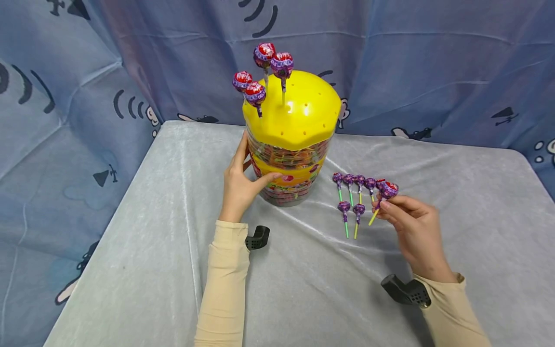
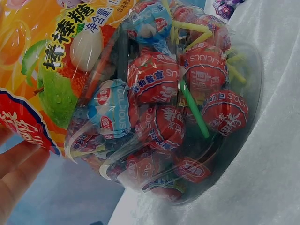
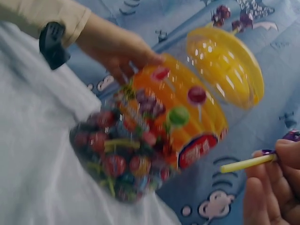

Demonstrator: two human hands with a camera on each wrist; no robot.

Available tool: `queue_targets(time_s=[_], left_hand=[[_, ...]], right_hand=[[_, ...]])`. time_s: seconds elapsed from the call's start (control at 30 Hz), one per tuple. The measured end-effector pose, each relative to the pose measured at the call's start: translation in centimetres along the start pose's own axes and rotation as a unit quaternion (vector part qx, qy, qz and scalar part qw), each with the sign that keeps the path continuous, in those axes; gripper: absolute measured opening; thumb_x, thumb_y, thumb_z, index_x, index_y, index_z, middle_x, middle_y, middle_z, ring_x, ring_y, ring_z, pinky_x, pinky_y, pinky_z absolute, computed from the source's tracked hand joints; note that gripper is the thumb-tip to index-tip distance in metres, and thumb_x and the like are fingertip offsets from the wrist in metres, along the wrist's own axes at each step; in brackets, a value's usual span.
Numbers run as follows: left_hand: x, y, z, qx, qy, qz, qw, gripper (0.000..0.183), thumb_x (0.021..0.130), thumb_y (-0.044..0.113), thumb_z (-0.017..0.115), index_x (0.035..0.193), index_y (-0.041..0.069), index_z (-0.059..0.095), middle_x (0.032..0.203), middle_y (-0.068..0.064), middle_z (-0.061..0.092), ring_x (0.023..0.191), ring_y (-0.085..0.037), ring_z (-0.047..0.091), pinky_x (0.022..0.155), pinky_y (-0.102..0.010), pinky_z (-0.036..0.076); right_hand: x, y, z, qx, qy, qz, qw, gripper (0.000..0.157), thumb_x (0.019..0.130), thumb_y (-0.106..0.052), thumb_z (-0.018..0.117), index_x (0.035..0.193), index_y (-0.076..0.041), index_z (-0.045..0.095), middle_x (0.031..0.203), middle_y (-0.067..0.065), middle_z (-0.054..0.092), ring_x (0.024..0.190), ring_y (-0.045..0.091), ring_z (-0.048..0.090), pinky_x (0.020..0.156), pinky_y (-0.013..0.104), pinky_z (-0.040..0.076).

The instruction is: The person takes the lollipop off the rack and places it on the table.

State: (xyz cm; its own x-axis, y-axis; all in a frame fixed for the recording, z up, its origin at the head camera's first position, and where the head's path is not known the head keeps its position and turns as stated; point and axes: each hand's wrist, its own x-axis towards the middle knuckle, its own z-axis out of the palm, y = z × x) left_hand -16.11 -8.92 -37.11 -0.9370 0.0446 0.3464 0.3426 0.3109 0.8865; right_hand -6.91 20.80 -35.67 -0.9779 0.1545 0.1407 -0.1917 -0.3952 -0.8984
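Observation:
A clear plastic candy jar (image 1: 288, 185) with a yellow domed lid (image 1: 308, 106) stands on the cloth. My left hand (image 1: 243, 185) grips its side, thumb across the front and fingers behind. Several purple-and-red wrapped lollipops (image 1: 282, 65) stand stick-down in the lid's holes, toward its left side. To the jar's right, my right hand (image 1: 418, 231) pinches a lollipop (image 1: 388, 190) just below its wrapped head. Its bare yellow stick (image 3: 248, 163) pokes out past the fingers in the right wrist view. Through the jar wall (image 2: 253, 93), red and blue wrapped lollipops (image 2: 154, 77) show.
Several purple lollipops (image 1: 344, 207) lie in two short rows on the grey cloth (image 1: 303, 270), between the jar and my right hand. Small holes dot the lid's dome and edge. A blue patterned curtain (image 1: 416, 72) hangs behind and to the left.

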Motion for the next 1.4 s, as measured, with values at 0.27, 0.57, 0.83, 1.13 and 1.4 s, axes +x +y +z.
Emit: queue_targets(time_s=[0.27, 0.57, 0.83, 1.13, 1.4], left_hand=[[0.0, 0.2, 0.0, 0.005, 0.0, -0.005, 1.0, 0.1, 0.075, 0.032, 0.079, 0.153, 0.017, 0.018, 0.148, -0.009, 0.036, 0.131, -0.02, 0.04, 0.104, -0.032, 0.04], [0.0, 0.1, -0.1, 0.0, 0.0, -0.011, 0.9999, 0.1, 0.075, 0.038, 0.078, 0.153, 0.019, 0.018, 0.149, -0.008, 0.035, 0.131, -0.02, 0.04, 0.104, -0.033, 0.041], [0.0, 0.0, 0.0, 0.0, 0.002, -0.002, 1.0, 0.103, 0.071, 0.05, 0.073, 0.153, 0.017, 0.018, 0.148, -0.008, 0.036, 0.131, -0.019, 0.04, 0.103, -0.031, 0.041], [0.0, 0.2, -0.1, -0.005, 0.0, -0.003, 1.0, 0.104, 0.07, 0.05, 0.073, 0.152, 0.017, 0.019, 0.149, -0.007, 0.035, 0.131, -0.019, 0.039, 0.103, -0.031, 0.041], [0.0, 0.3, 0.0, -0.003, 0.002, -0.006, 1.0, 0.104, 0.069, 0.051, 0.072, 0.153, 0.018, 0.019, 0.149, -0.006, 0.035, 0.131, -0.019, 0.039, 0.103, -0.031, 0.041]], right_hand=[[0.0, 0.8, -2.7, -0.087, -0.031, 0.045, 0.995, 0.013, 0.086, 0.013, 0.058, 0.088, 0.007, 0.07, 0.081, 0.012, 0.071, 0.071, 0.018, 0.069, 0.066, 0.027, 0.058], [1.3, 1.8, -5.0, -0.199, -0.053, 0.15, 0.967, 0.013, 0.087, 0.002, 0.064, 0.083, -0.006, 0.073, 0.08, 0.003, 0.071, 0.07, 0.011, 0.068, 0.065, 0.024, 0.057], [1.7, 3.3, -7.0, -0.229, -0.05, 0.203, 0.951, 0.02, 0.088, 0.003, 0.063, 0.08, -0.013, 0.072, 0.079, -0.001, 0.071, 0.068, 0.009, 0.067, 0.064, 0.023, 0.057], [1.8, 3.7, -7.2, -0.26, -0.044, 0.212, 0.941, 0.02, 0.087, 0.003, 0.063, 0.08, -0.014, 0.071, 0.075, -0.003, 0.07, 0.066, 0.007, 0.066, 0.063, 0.022, 0.057], [1.6, 4.1, -6.8, -0.324, -0.06, 0.182, 0.927, 0.013, 0.088, 0.002, 0.063, 0.096, 0.012, 0.066, 0.076, -0.008, 0.069, 0.068, 0.005, 0.065, 0.063, 0.022, 0.057]])
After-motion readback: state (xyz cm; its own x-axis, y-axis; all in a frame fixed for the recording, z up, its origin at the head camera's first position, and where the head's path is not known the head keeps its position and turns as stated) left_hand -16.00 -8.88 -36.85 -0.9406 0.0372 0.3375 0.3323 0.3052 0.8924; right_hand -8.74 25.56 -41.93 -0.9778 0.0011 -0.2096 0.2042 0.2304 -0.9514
